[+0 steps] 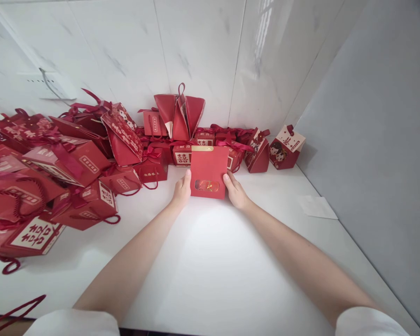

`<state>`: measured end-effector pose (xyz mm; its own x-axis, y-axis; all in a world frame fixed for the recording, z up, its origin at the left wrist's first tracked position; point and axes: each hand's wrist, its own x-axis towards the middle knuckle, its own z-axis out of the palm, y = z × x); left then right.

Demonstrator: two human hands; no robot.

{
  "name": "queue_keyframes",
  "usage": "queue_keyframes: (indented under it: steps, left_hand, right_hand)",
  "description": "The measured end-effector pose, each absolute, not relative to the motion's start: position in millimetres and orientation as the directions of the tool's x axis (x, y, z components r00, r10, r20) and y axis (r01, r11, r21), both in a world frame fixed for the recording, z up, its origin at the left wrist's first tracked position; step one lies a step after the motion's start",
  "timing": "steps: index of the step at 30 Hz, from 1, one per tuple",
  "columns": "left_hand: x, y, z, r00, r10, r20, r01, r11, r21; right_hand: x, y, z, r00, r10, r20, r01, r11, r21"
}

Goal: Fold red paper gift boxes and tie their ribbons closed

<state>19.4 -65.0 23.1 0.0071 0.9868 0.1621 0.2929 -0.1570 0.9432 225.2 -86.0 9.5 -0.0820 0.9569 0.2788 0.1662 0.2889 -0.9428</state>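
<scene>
Both forearms reach over the white desk [210, 261], left hand [182, 189] and right hand [235, 190] pinching the upright red windowed box [208, 171] at its lower edges, steadying it before the piled red gift bags [66, 163].

This looks like a room in a home turned into a small packing corner; glossy marble-look wall tiles [203, 51] rise behind a plain white worktop [210, 261]; a wall socket [56, 86] sits at the left (a cord hangs from it); red wedding gift boxes [70, 163] crowd the worktop's back edge and left side.
</scene>
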Motion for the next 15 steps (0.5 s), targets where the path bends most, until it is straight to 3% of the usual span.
queue_keyframes:
  steps: [15]
  left_hand:
    - [19.9,-67.3,29.4,0.042,0.984,0.174,0.258,-0.178,0.950]
  right_hand:
    - [224.8,-85.7,7.3,-0.075,0.958,0.276,0.154,0.285,-0.946]
